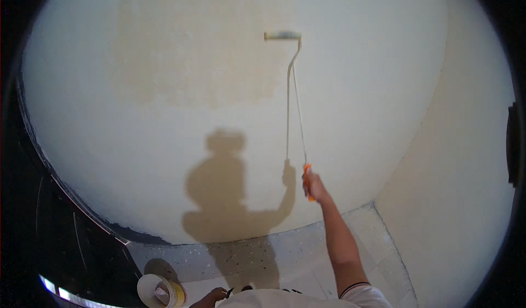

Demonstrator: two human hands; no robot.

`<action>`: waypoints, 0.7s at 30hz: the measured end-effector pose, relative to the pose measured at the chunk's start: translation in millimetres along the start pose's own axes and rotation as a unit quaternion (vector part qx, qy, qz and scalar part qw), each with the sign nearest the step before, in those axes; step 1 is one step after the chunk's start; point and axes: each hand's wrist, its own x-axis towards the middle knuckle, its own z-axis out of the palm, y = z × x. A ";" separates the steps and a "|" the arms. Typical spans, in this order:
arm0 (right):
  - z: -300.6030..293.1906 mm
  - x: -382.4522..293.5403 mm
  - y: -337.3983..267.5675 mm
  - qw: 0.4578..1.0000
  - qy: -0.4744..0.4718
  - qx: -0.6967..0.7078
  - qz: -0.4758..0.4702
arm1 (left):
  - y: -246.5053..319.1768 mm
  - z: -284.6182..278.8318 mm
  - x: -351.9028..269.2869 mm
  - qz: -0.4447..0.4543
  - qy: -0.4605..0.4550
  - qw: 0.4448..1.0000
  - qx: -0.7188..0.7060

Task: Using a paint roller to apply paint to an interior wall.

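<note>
My right hand [315, 186] is closed around the orange handle of a paint roller [299, 110], arm stretched up and forward. Its thin metal rod rises to a roller sleeve [283, 35], blurred, at the wall [361, 82]. Just left of and around the sleeve, a darker beige patch [197, 53] covers part of the pale wall. At the bottom edge my left hand [213, 297] hangs low beside my body, partly cut off by the frame. A small dark thing [229, 292] shows at its fingertips; whether the hand grips it is unclear.
A white bucket [141, 287] with a yellow band stands on the floor at lower left, something pale inside. The speckled floor [296, 236] meets the wall at a curved edge. A second wall [460, 184] rises at right. A dark surface [53, 234] borders the left.
</note>
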 end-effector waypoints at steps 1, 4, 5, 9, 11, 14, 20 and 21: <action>14.0 -14.7 15.0 0.999 0.009 0.031 0.027 | 1.2 -3.3 -5.3 -0.002 0.001 1.000 -0.002; 24.7 -56.9 69.3 0.995 -0.016 0.070 0.071 | 34.2 -14.8 -14.5 0.063 -0.008 0.998 0.018; 29.0 -70.0 82.1 0.994 -0.017 0.073 0.077 | 45.1 -12.9 -18.5 0.065 -0.008 0.998 0.019; 46.1 -102.9 119.5 0.986 -0.027 0.125 0.103 | 62.8 -14.1 -11.6 0.071 0.009 0.993 0.097; 59.8 -99.1 117.8 0.986 -0.032 0.132 0.099 | 51.1 -20.5 2.2 0.067 0.026 0.991 0.111; 61.6 -79.9 100.9 0.990 -0.036 0.112 0.072 | 19.2 -9.0 15.2 0.096 -0.011 0.994 -0.057; 9.9 -0.8 -15.4 0.999 0.010 0.029 -0.014 | 20.3 0.9 -9.5 0.216 0.008 0.976 0.017; 2.2 9.7 -43.6 0.999 0.008 0.015 -0.032 | 18.2 1.3 -11.1 0.210 0.013 0.977 0.028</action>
